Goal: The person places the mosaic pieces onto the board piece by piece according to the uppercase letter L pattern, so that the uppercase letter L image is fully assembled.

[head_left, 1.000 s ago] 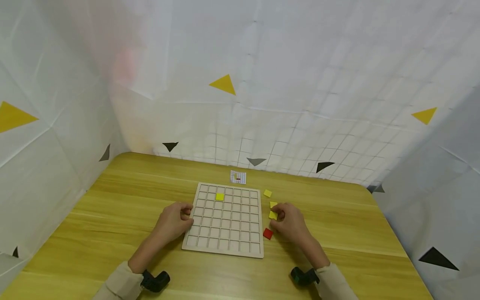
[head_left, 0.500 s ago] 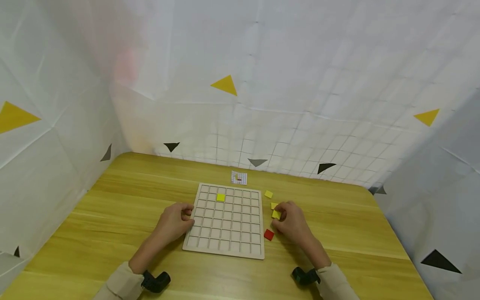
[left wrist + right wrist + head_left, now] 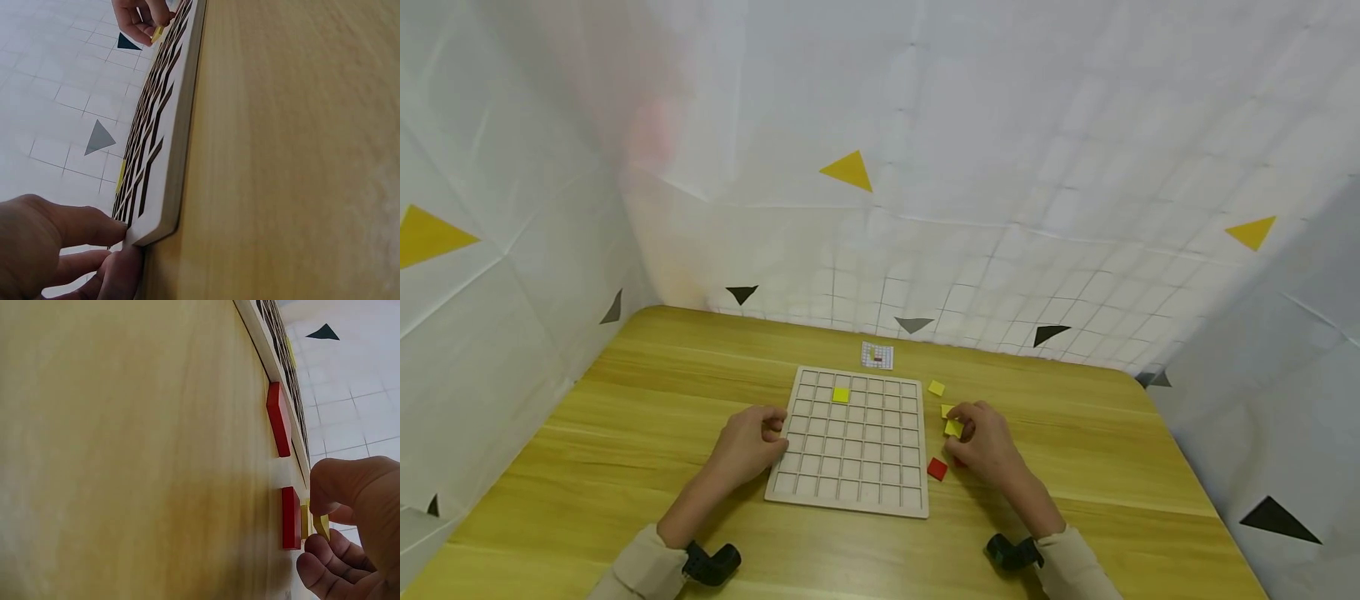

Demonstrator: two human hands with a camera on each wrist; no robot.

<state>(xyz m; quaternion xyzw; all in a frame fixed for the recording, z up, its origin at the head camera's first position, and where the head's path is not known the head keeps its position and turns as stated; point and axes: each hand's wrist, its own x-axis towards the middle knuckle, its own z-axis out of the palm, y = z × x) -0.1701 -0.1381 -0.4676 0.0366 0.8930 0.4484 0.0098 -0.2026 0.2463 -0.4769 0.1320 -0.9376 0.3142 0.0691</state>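
Observation:
A pale wooden grid board lies on the table, with a yellow square tile set in one cell of its second row. My left hand grips the board's left edge; the left wrist view has thumb and fingertips at its corner. To the right of the board, my right hand pinches another yellow tile between thumb and fingers. Beyond that hand, a yellow tile shows partly. One red tile lies beside the board, and a second red tile sits under the right hand.
Behind the board lies a small printed grid card with coloured marks. A further yellow tile rests near the board's far right corner. White sheeting with coloured triangles encloses the wooden table at the back and sides.
My right hand has shifted slightly to the right with the yellow tile, uncovering more of the tile behind. The left hand keeps its place on the board's edge.

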